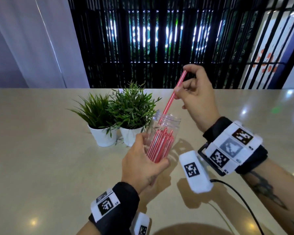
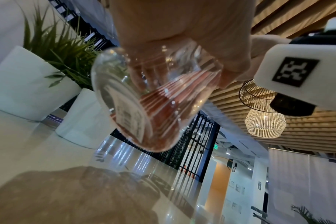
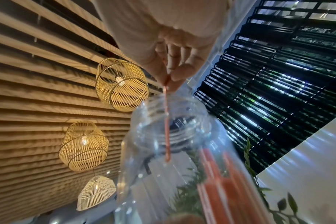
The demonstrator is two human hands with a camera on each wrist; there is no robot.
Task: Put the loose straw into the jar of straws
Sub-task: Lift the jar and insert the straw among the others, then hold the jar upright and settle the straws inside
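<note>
My left hand [image 1: 139,165] grips a clear plastic jar [image 1: 161,131] around its lower half and holds it tilted above the table. Several red-and-white striped straws [image 1: 159,146] stand inside it. My right hand [image 1: 193,92] pinches a loose red-striped straw [image 1: 172,96] near its upper end. The straw slants down to the left, and its lower tip is inside the jar's open mouth. In the right wrist view the loose straw [image 3: 167,121] runs from my fingers [image 3: 175,72] down into the jar [image 3: 175,148]. In the left wrist view my left hand [image 2: 182,37] wraps the jar [image 2: 140,97].
Two small green plants in white pots [image 1: 103,136] [image 1: 128,137] stand just behind and left of the jar. The beige table [image 1: 41,150] spreads all around. A black slatted screen [image 1: 159,48] rises behind the table's far edge. A black cable [image 1: 241,200] trails from my right wrist.
</note>
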